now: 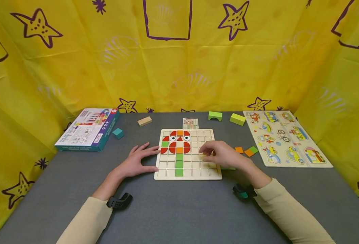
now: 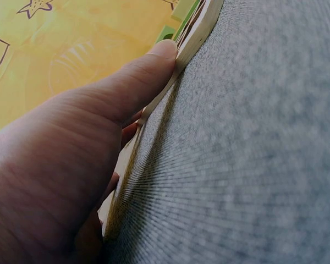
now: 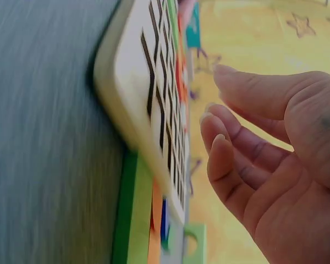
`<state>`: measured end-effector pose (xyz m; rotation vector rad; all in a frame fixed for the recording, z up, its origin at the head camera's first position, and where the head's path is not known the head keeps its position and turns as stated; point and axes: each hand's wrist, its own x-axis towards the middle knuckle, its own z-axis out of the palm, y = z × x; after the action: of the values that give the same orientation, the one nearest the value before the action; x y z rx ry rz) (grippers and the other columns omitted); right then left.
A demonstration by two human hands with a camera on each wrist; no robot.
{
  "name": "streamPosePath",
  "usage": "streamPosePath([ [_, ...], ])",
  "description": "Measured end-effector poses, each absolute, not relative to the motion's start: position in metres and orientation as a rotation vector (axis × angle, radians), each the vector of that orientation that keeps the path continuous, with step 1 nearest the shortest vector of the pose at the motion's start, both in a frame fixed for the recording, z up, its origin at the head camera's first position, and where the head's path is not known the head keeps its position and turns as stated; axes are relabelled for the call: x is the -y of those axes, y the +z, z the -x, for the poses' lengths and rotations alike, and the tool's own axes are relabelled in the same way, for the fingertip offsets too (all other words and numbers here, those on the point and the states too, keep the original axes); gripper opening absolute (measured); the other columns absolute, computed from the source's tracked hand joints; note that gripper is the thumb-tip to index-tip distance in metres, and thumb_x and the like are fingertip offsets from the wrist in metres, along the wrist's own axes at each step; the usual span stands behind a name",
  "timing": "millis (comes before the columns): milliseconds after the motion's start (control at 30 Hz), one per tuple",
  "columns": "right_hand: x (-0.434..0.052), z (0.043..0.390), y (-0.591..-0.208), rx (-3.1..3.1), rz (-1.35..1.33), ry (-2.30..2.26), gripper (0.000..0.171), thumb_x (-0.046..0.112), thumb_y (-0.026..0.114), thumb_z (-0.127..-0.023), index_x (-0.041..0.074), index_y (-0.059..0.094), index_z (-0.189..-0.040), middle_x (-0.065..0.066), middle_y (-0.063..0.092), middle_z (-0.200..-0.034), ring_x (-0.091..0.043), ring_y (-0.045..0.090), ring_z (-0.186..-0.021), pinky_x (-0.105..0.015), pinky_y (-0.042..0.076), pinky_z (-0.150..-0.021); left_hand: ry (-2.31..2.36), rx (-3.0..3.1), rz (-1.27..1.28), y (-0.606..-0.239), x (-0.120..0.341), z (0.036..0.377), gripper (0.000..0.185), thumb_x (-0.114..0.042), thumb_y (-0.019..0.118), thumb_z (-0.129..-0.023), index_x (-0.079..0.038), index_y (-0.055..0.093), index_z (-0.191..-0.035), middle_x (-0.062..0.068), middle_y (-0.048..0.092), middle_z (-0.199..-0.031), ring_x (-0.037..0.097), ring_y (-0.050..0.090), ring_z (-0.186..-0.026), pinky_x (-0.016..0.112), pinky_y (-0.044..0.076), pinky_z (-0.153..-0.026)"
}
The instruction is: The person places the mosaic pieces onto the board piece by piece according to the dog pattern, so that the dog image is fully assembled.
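While my left hand [image 1: 135, 163] lay flat on the bench [image 1: 179, 210], fingers straight, thumb touching the grid board [image 1: 188, 171] at its left edge, the board sat mid-bench. My right hand [image 1: 223, 155] hovered over its right side, fingers loosely curled, holding nothing.

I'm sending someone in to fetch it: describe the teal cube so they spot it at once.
Start at the flat printed box lying at the grey table's far left. Just off that box's right edge sits the teal cube, alone on the felt. The nearby plain wooden block is tan and longer; the other blocks are green.
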<state>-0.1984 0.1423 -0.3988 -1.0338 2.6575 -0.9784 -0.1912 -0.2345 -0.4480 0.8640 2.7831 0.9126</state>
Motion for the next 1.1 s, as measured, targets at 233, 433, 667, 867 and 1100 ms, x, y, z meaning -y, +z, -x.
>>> streamPosePath([
  [233,-0.187,0.204,-0.403,-2.756,0.883,-1.01,0.025,0.009,0.078,-0.089,0.002,0.071,-0.113,-0.001,0.066,-0.094,-0.017,0.059,-0.084,-0.036,0.052,-0.075,0.919,-2.769,-0.865,-0.446,0.234,0.191,0.072,-0.045,0.079,-0.087,-0.016,0.055,-0.148,0.004,0.042,-0.157,0.041,0.015,-0.15,0.066,-0.002,-0.114],
  [433,-0.224,0.212,-0.405,-2.815,0.793,-0.973,0.027,0.008,0.076,-0.091,-0.001,0.07,-0.116,-0.011,0.069,-0.108,-0.027,0.063,-0.095,-0.048,0.052,-0.084,0.917,-2.783,-0.864,-0.446,0.235,0.191,0.071,-0.043,0.079,-0.087,-0.015,0.055,-0.147,0.004,0.043,-0.157,0.041,0.016,-0.15,0.067,-0.002,-0.113],
  [667,-0.244,0.219,-0.408,-2.828,0.732,-0.842,0.027,0.003,0.075,-0.091,-0.004,0.069,-0.116,-0.014,0.066,-0.109,-0.031,0.062,-0.098,-0.052,0.05,-0.089,0.904,-2.779,-0.846,-0.448,0.236,0.191,0.072,-0.046,0.078,-0.087,-0.017,0.055,-0.148,0.003,0.042,-0.157,0.041,0.015,-0.15,0.066,-0.002,-0.114],
  [867,-0.246,0.222,-0.411,-2.851,0.699,-0.749,0.021,0.006,0.076,-0.09,-0.003,0.071,-0.109,-0.012,0.063,-0.103,-0.028,0.059,-0.093,-0.05,0.049,-0.086,0.901,-2.782,-0.857,-0.448,0.236,0.192,0.072,-0.046,0.078,-0.087,-0.017,0.054,-0.148,0.003,0.043,-0.157,0.041,0.015,-0.15,0.066,-0.002,-0.114],
  [1100,-0.244,0.222,-0.405,-2.859,0.722,-0.788,0.01,0.002,0.076,-0.089,0.004,0.068,-0.095,-0.001,0.062,-0.085,-0.019,0.055,-0.077,-0.04,0.048,-0.074,0.897,-2.785,-0.856,-0.448,0.235,0.192,0.072,-0.046,0.079,-0.087,-0.016,0.055,-0.148,0.003,0.043,-0.157,0.041,0.016,-0.15,0.066,-0.002,-0.114],
])
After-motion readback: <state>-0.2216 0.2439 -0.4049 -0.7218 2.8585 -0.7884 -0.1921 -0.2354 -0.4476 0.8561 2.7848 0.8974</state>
